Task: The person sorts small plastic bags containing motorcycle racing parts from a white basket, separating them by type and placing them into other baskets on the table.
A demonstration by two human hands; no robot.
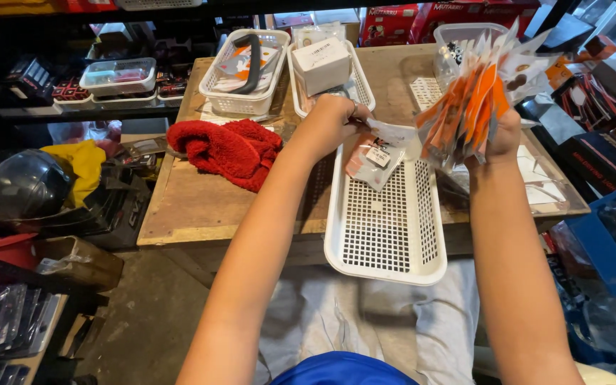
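The right hand [497, 135] is gripping a fanned bundle of orange-and-white packets [479, 93], fingers clenched, arm raised. The left hand [333, 117] is pinching one small packet [392, 132] above the white basket [386, 235] on the surface [194, 207].

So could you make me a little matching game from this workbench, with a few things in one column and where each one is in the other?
Things:
1. red cloth
2. fan of orange and white packets
3. dark helmet
4. small white box

Places:
A. in the right hand
B. on the wooden table, left of the left hand
C. in a white basket at the back of the table
D. off the table, far left

Pairs: 1-B, 2-A, 3-D, 4-C
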